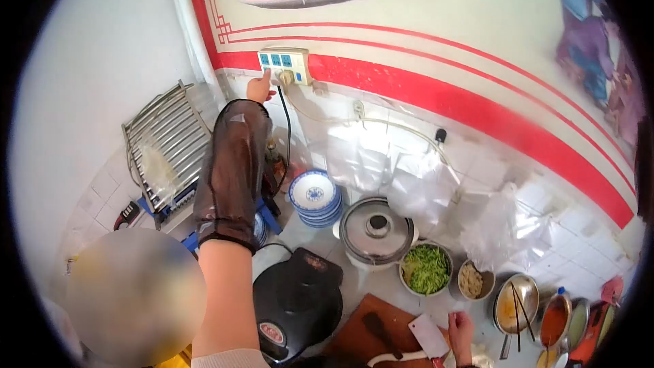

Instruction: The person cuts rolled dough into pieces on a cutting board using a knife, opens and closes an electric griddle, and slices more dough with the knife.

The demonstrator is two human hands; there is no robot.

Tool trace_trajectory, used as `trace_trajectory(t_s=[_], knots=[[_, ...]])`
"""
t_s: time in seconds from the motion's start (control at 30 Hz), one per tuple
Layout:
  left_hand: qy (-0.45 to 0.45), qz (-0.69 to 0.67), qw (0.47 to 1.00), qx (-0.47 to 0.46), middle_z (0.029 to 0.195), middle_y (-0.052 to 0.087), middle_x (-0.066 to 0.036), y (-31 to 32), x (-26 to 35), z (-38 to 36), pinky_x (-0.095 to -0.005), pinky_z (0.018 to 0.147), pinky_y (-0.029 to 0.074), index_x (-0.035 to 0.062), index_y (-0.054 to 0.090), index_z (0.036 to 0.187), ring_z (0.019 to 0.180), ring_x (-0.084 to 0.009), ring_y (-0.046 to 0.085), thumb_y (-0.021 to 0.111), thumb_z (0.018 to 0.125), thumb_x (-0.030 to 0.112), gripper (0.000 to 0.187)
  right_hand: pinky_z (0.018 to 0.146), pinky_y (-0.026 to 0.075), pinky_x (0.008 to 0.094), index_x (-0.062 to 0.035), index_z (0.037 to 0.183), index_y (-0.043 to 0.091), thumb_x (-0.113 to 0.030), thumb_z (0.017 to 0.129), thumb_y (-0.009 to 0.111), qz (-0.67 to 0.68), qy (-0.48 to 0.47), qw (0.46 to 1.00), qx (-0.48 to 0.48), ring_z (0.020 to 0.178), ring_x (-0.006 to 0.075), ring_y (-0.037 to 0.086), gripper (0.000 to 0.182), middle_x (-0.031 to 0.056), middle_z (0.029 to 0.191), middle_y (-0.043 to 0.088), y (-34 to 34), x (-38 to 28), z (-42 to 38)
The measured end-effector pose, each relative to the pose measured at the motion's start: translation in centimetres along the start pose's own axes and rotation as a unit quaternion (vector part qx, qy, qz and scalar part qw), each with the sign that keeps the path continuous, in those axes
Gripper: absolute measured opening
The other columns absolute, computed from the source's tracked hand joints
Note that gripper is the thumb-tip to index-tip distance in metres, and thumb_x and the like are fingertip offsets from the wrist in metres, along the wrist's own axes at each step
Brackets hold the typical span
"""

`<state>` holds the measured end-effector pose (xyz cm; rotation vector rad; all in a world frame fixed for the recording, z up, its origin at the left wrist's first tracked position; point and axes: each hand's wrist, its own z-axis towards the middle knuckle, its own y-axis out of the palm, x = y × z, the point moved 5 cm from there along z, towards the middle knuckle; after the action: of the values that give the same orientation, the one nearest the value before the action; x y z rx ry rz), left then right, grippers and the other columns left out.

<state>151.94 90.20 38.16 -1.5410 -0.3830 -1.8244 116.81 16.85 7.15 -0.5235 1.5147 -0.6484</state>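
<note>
My left hand [259, 88] reaches up to the white wall socket panel [304, 68], its arm in a dark brown translucent sleeve cover [235, 163]. Thumb and fingers close around the plug at the top of a black cord [287, 126]; the plug is mostly hidden. Beside it, a pale plug [287, 78] sits in the panel. My right hand [461, 330] is low at the right with curled fingers, beside a cleaver [428, 336] on a brown cutting board [347, 341]. Whether it holds anything is hidden.
A black electric griddle [300, 307] stands below my left arm. Behind it are stacked blue-rimmed bowls [315, 194], a lidded pot [377, 232] and shredded greens [426, 269]. A metal rack [170, 129] is at left. Sauce bowls [555, 317] line the right. A blurred round shape [136, 296] is lower left.
</note>
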Motion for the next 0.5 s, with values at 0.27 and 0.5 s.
trace_trajectory(t_s=[0.27, 0.5], knots=[[0.062, 0.002, 0.995, -0.081, 0.066, 0.065, -0.018, 4.0, -2.3, 3.4, -0.0386, 0.055, 0.056, -0.0014, 0.062, 0.084, 0.059, -0.0287, 0.068, 0.031, 0.096, 0.060, 0.070, 0.068, 0.046, 0.0433, 0.0044, 0.085, 0.058, -0.027, 0.094, 0.056, 0.008, 0.070, 0.995, -0.064, 0.075, 0.0315, 0.059, 0.033, 0.0153, 0.082, 0.065, 1.6, 10.9, -8.2], [0.081, 0.041, 0.995, -0.032, 0.072, 0.067, -0.018, 3.6, -1.3, 2.0, -0.0411, 0.057, 0.053, 0.0083, 0.055, 0.109, 0.062, -0.0302, 0.067, 0.040, 0.096, 0.045, 0.042, 0.070, 0.047, 0.0387, 0.0077, 0.089, 0.055, -0.024, 0.095, 0.056, -0.043, 0.007, 0.998, -0.042, 0.073, 0.0303, 0.053, 0.032, 0.0153, 0.081, 0.060, 0.2, -0.4, -6.3]])
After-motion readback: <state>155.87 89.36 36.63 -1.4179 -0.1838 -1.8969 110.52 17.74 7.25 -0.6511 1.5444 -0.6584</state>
